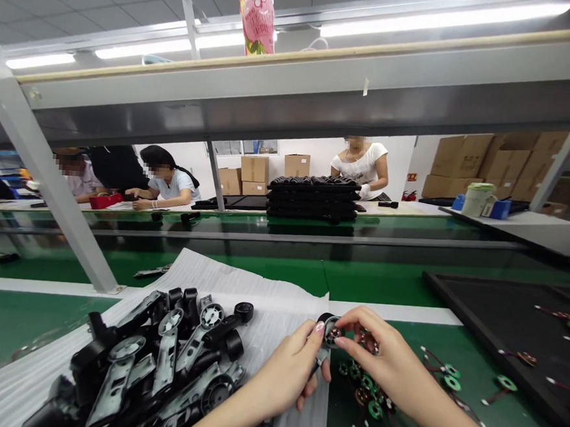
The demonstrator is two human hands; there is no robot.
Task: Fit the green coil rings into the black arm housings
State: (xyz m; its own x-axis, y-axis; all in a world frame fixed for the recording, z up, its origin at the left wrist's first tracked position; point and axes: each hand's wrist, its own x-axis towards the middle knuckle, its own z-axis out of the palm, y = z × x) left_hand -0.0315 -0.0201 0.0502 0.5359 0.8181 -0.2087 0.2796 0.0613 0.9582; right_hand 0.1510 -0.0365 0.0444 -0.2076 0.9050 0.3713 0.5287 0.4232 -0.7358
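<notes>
My left hand [286, 370] is closed around a black and grey plastic housing [324, 354], its round end facing up. At that round end, the fingertips of my right hand [377, 350] pinch a small round circuit board [335, 335], which sits at the opening. Whether the board is fully seated cannot be made out. Left of my hands, a heap of similar housings [168, 355] with long arms and round heads lies on white foam sheet [283, 304]. Below my right hand, several small green ring-shaped circuit boards [375, 408] with thin wires are scattered on the green surface.
A black tray [459, 304] with more wired boards lies at the right. Beyond runs a green conveyor belt [384, 263]. A metal shelf [293, 97] spans overhead on a slanting post [66, 192]. Across the belt, people work near stacked black trays [310, 202]; a cup [478, 200] stands right.
</notes>
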